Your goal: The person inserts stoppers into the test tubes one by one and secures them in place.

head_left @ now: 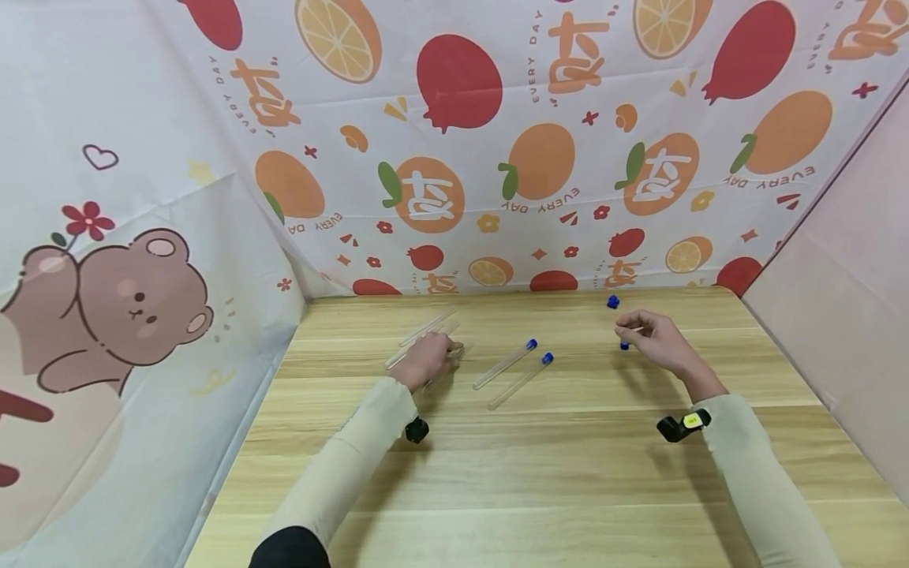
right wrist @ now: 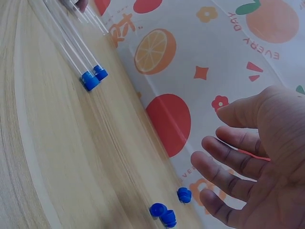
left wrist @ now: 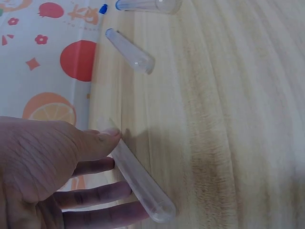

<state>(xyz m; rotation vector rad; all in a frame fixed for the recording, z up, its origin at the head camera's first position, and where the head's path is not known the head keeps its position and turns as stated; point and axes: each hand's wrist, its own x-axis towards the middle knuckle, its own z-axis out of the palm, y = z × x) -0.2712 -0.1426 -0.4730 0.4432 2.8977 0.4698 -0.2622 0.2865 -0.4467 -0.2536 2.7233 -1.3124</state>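
Observation:
My left hand [head_left: 424, 359] pinches a clear test tube [left wrist: 143, 183] between thumb and fingers near its upper end; the rounded end points down and right in the left wrist view. In the head view, other clear tubes [head_left: 428, 325] lie just beyond and beside this hand. On the right, my right hand [head_left: 656, 343] hovers over the table, fingers loosely bent and holding nothing. Small blue caps [right wrist: 157, 210] lie below its fingertips, with another blue cap [right wrist: 184, 194] closer to the wall cloth.
Between the hands, two tubes with blue caps, a left one [head_left: 505, 364] and a right one [head_left: 521, 383], lie side by side at a slant. A fruit-print cloth [head_left: 490, 173] hangs behind the wooden table [head_left: 497, 489], and a bear-print sheet [head_left: 142, 300] borders its left.

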